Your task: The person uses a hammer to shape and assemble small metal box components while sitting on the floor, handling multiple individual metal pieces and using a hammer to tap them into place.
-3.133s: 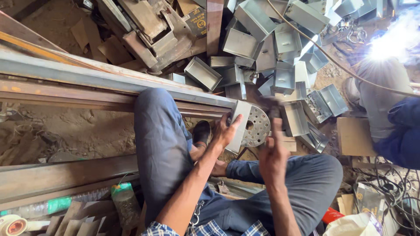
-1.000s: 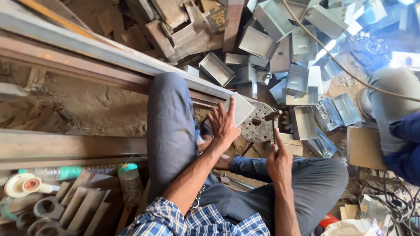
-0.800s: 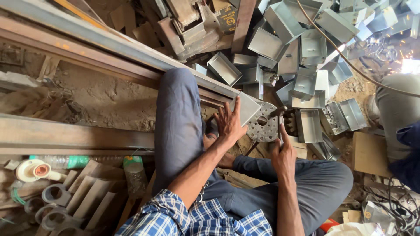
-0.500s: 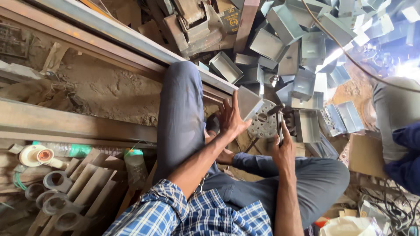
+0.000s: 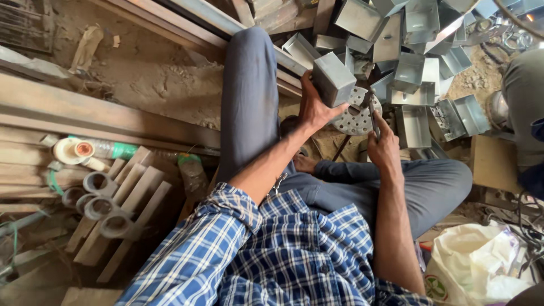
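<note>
Galvanised open-topped sheet-metal box [image 5: 333,79] held against our round perforated steel disc [image 5: 356,110], above the crossed legs.
Our left hand [image 5: 313,105] clasps the box; our right hand [image 5: 383,148] is closed around a thin dark metal tool [image 5: 373,112] touching the disc.

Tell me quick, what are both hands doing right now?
Left hand: closed around a grey metal box, held over the perforated round plate.
Right hand: closed on a thin dark rod-like tool that touches the plate.
</note>
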